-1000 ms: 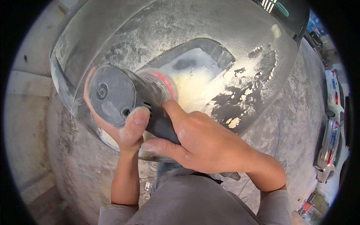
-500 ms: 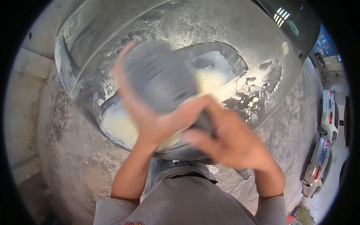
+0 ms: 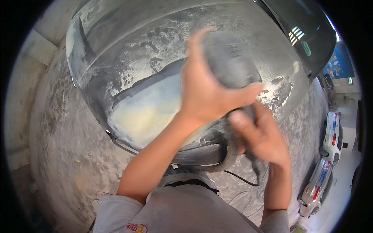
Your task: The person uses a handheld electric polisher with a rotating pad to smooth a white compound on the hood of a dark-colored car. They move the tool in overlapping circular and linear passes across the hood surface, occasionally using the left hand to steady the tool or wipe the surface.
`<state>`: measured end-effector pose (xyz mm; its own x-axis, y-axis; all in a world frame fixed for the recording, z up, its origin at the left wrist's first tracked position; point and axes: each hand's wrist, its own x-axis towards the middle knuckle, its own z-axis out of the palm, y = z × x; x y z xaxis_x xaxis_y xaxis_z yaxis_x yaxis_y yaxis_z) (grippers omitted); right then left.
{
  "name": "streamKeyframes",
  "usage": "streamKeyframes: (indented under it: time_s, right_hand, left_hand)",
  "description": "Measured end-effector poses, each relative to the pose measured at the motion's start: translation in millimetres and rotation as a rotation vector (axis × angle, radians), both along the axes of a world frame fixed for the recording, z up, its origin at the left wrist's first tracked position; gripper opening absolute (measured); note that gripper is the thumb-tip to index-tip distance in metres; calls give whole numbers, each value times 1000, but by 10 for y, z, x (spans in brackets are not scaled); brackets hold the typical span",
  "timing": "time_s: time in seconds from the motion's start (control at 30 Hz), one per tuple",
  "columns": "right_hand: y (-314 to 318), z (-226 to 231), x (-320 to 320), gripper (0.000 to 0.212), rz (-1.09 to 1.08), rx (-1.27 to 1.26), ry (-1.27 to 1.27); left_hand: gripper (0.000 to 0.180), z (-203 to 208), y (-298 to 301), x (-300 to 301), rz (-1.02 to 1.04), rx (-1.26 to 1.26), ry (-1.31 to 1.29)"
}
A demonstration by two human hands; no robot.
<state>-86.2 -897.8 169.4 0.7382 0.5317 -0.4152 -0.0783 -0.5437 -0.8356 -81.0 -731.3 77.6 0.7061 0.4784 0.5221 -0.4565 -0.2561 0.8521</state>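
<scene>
A dark grey power sander (image 3: pixel 229 56), blurred by motion, lies over the right part of a sanded grey car body panel (image 3: pixel 128 44). My left hand (image 3: pixel 204 87) wraps round the sander's head, thumb and fingers spread on either side. Behind it, my right hand (image 3: pixel 264 134) is closed round the sander's handle. From the handle a ribbed dark hose (image 3: pixel 232 149) bends down along the panel's near edge. To the left of my left hand spreads a smooth pale yellow-white filler patch (image 3: pixel 145 110) with a dark border. The sander's pad is hidden beneath it.
A thin black cable (image 3: pixel 243 179) hangs by the hose near my waist. Mottled concrete floor (image 3: pixel 70 128) surrounds the panel. Dark car glass (image 3: pixel 311 35) rises at the upper right. Parked cars (image 3: pixel 330 136) stand farther off on the right.
Both hands have carried the sander to the right across the panel. More of the filler patch on the left is uncovered, and the hose has come into view.
</scene>
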Motion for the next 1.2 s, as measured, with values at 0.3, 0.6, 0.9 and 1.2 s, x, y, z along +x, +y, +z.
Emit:
streamKeyframes:
  time_s: [0.3,0.6,0.9,1.2]
  right_hand:
    - [228,-218,-284,53,329,-4,-166]
    - [304,-98,-331,50,4,18,-9]
    - [632,-378,-575,76,428,90,-104]
    - [-198,-323,-85,70,-25,83,-357]
  left_hand:
    - [123,-171,337,-675,40,-111,-16]
    - [123,-104,307,-306,-40,-48,-4]
    - [128,-257,690,-1252,143,-347,33]
    - [107,66,-96,165,-311,-207,5]
